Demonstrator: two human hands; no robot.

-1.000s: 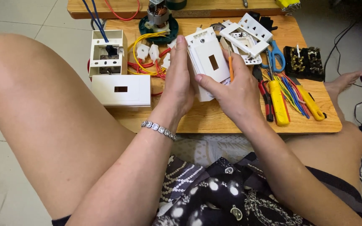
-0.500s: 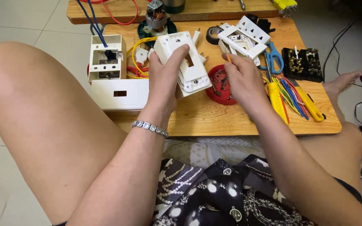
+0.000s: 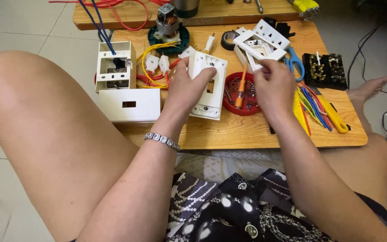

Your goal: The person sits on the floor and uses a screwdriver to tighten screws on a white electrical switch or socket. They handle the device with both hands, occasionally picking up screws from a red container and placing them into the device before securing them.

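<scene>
the left hand [image 3: 189, 87] grips a white switch plate [image 3: 209, 85] from its left edge, fingers curled round the top corner and thumb on the back, holding it tilted with its lower end on the wooden board [image 3: 247, 132]. the plate sits at the middle of the board, just left of a red round tray [image 3: 242, 92] with small metal parts in it. an orange-handled screwdriver [image 3: 240, 87] stands in that tray. the right hand [image 3: 274, 87] hovers over the right side of the tray, fingers bent and pinched together; whether it holds something small i cannot tell. just right of it lie yellow-handled tools [image 3: 332, 112] and a bunch of coloured wires [image 3: 312, 103]. behind it are more white plates [image 3: 260, 42] and blue scissors [image 3: 296, 62]. to the left stand a white wall box [image 3: 115, 65] with blue wires and a white cover [image 3: 128, 105] in front of it. a silver bracelet [image 3: 161, 140] circles the left wrist.
</scene>
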